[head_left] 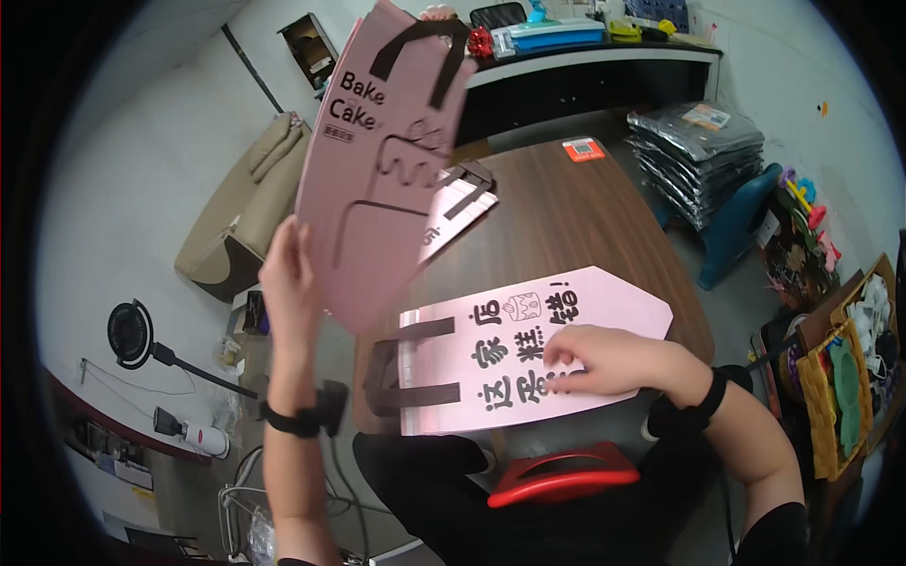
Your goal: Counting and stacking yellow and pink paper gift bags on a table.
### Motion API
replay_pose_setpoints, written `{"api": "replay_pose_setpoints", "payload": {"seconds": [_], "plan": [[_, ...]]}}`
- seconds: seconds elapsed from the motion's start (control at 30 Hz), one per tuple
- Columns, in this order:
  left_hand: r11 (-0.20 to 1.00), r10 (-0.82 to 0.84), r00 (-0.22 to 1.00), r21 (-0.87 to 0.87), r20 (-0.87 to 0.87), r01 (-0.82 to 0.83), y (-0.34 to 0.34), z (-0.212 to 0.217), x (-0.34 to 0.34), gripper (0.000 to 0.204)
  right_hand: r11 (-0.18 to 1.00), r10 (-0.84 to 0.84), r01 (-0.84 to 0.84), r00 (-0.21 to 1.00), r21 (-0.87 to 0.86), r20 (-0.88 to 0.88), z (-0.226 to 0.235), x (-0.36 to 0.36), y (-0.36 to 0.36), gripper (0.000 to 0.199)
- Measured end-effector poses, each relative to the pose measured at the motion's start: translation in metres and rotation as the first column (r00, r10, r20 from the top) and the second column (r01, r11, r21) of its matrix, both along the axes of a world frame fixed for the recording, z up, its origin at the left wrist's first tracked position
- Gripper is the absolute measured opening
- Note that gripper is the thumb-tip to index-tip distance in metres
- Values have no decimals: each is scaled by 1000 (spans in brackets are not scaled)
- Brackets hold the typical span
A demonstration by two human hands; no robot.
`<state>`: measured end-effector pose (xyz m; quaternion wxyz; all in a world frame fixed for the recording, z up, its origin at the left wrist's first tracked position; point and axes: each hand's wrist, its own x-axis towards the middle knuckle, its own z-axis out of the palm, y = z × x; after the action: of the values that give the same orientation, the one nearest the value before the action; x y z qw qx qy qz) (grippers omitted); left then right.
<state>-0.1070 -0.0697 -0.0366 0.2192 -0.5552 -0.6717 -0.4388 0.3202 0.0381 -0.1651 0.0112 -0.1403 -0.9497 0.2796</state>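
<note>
My left hand (289, 269) is closed on the lower left edge of a flat pink tote bag (326, 193) with black print and dark straps. It holds the bag raised and tilted above the far left of the table. A second pink tote bag (618, 311) lies flat on the near side of the table, its dark handles to the left. Over its printed face is my right hand (604, 363), fingers loosely bent and apart, gripping nothing; whether they touch the bag I cannot tell. Partly hidden behind the raised bag, another bag (472, 203) with a dark strap rests on the wooden table.
The brown wooden table (557, 217) bears an orange card (583, 149) at its far edge. To the right, a stack of plastic-wrapped packs (694, 156) rests near a blue chair (741, 226). A yellow basket (821, 415) stands far right. A red seat edge (566, 479) shows between my legs.
</note>
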Motion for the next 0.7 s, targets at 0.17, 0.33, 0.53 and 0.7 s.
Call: {"api": "replay_pose_setpoints", "payload": {"seconds": [0.17, 0.33, 0.53, 0.7], "plan": [[843, -505, 522, 265, 687, 468, -16, -43, 111, 41, 780, -513, 109, 675, -617, -530, -13, -1, 24, 73], [926, -240, 735, -79, 634, 370, -31, -136, 164, 42, 531, -655, -245, 489, -811, -576, 16, 0, 10, 53], [832, -308, 836, -297, 455, 469, -63, -147, 187, 54, 689, -666, 86, 465, -719, -583, 71, 56, 17, 52], [894, -297, 929, -279, 220, 352, -111, -117, 176, 33, 896, -356, 440, 623, -65, -697, 103, 66, 1, 43]]}}
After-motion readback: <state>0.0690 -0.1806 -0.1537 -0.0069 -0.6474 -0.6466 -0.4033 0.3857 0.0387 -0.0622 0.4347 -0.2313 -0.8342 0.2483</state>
